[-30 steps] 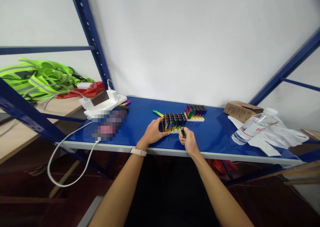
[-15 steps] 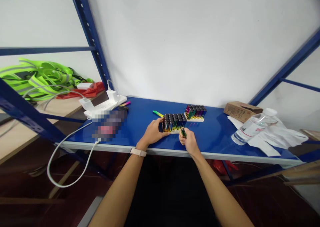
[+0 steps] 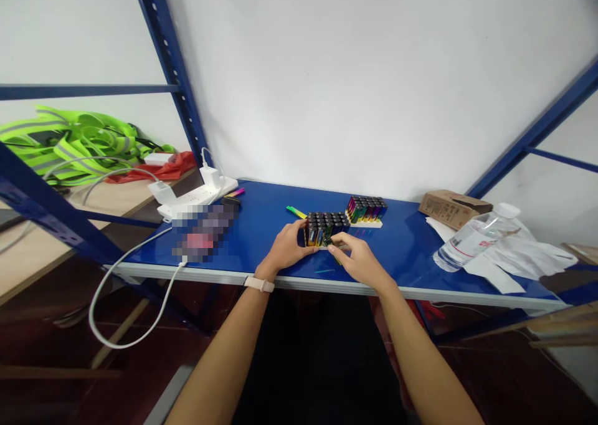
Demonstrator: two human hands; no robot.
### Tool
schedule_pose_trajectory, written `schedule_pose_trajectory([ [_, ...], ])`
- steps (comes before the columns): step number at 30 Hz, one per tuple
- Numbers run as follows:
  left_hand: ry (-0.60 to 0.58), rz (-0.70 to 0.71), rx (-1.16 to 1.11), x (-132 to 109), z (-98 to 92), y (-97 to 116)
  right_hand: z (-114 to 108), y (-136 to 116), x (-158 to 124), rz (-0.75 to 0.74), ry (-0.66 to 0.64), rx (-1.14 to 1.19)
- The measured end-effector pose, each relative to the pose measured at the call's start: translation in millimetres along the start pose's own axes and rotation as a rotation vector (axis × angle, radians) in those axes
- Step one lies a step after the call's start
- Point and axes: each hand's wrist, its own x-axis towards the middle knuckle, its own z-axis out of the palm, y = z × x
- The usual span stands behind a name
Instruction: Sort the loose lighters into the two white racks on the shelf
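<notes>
Hands flank a rack of upright metallic lighters point(image 3: 326, 229) on a blue steel shelf point(image 3: 402, 244). The left hand point(image 3: 286, 247), fingers curled, presses the rack's left end; the right hand point(image 3: 359, 264), fingers loosely extended, reaches its front corner, any pinch hidden. A second lighter rack point(image 3: 367, 210) stands just behind, with a highlighter point(image 3: 296, 212) lying nearby.

Head camera, looking forward and down
Close above the left hand point(image 3: 284, 249) and right hand point(image 3: 362, 264), over a blue shelf point(image 3: 397, 244), facing a white wall point(image 3: 327, 88).
</notes>
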Motion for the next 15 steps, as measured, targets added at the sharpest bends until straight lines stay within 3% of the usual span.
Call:
schedule_pose_trajectory([
  [8,0.002,-0.005,-0.003,-1,-0.1,1,-3,3,15,-0.144,0.172,-0.124],
  [15,0.004,0.000,-0.004,-1,0.7,0,-10,7,19,-0.155,0.137,-0.203],
])
